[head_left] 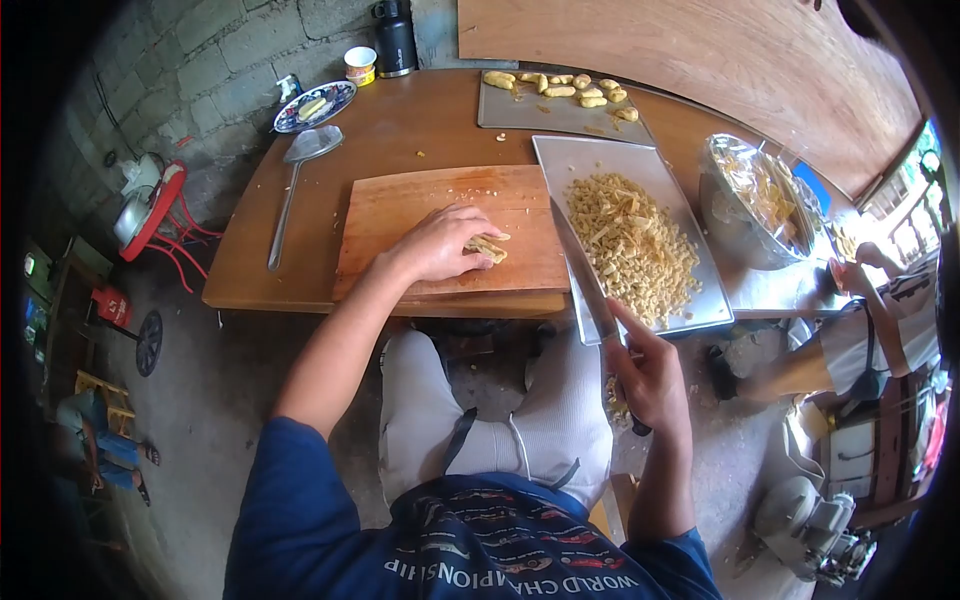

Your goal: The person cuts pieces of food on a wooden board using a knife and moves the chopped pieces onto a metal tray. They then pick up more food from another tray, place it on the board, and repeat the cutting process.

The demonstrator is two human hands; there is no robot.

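On the wooden cutting board (400, 215), my left hand (447, 245) presses down on a few pale yellow strips (488, 247) with curled fingers. My right hand (648, 375) grips the dark handle of a large knife (588, 270). Its long blade points away from me, between the board's right edge and a metal tray (707, 290). A heap of chopped yellowish pieces (635, 240) covers much of that tray. Small crumbs are scattered over the board. Behind, another tray (490, 108) holds several whole peeled yellow pieces (560, 91).
A long-handled metal turner (285, 215) and a patterned plate (300, 112) lie at the table's left. A white cup (359, 62) and black bottle (396, 42) stand at the back. Right: a plastic-covered metal bowl (755, 205) and another person (870, 330). A seated person (100, 435) is far left.
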